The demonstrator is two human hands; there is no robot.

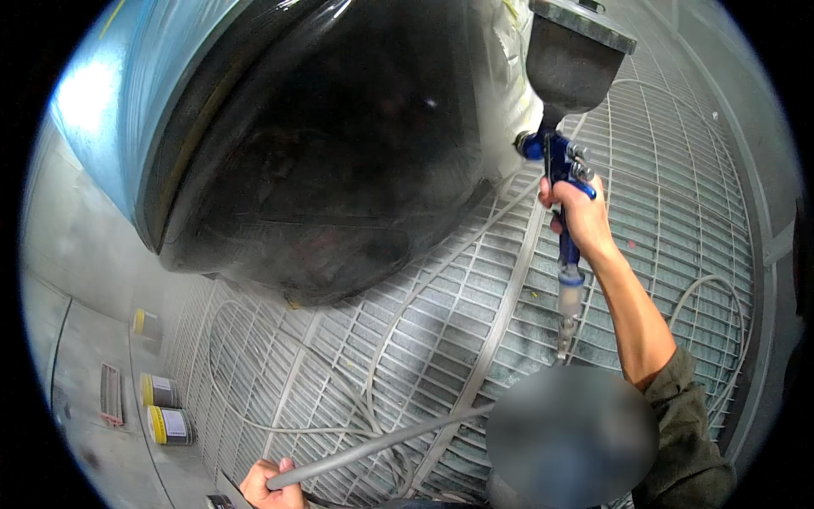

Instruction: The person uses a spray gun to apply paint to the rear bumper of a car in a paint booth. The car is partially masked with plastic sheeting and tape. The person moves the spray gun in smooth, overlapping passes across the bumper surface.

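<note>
At the upper right my right hand is closed around the grip of a blue spray gun. A dark grey paint cup with a lid sits on top of the gun, and a clear cylindrical fitting hangs below the handle. The gun's nozzle end is toward a dark, glossy vehicle panel, beside its right edge. Low at the left, my left hand is wrapped round a thick grey hose, which runs right behind a blurred patch.
Blue plastic film and pale masking sheet border the panel. Thin grey hoses loop over the metal floor grating. Several cans with yellow bands stand along the left, near a pale wall.
</note>
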